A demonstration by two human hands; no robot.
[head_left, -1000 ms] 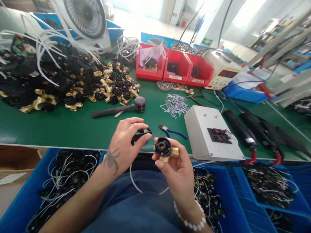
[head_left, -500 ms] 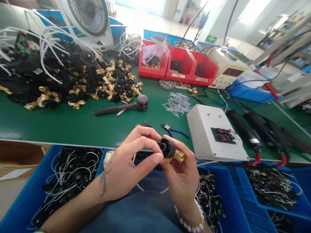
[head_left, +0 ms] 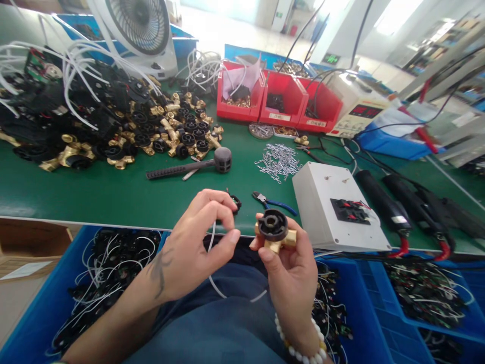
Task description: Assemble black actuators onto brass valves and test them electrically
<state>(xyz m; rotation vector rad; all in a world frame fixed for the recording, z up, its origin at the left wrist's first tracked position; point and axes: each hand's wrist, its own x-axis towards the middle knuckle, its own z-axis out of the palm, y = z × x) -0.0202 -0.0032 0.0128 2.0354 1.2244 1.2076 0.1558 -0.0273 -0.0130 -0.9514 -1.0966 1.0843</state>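
A brass valve body with a round black plastic collar (head_left: 273, 225) sits in my right hand (head_left: 293, 268), its collar facing up toward me. Thumb and fingers grip the brass from below and the side. My left hand (head_left: 199, 247) hovers just to the left of it, thumb and index finger curved and apart, with nothing between them. Behind the left fingertips, a small black part with a circuit board (head_left: 235, 202) lies on the bench, partly hidden. A white cable (head_left: 212, 237) hangs past the left hand toward my lap.
Blue-handled cutters (head_left: 275, 203) and a grey box (head_left: 333, 207) stand beyond the hands. A dark grey mallet-like tool (head_left: 197, 164), metal clips (head_left: 279, 161) and piled brass valves (head_left: 182, 131) lie farther back. Red bins (head_left: 280, 119) line the rear. Blue crates (head_left: 364, 303) flank my lap.
My left hand has come away from the valve, moving left. My right hand has shifted slightly right and down, and the valve's black collar now faces up.
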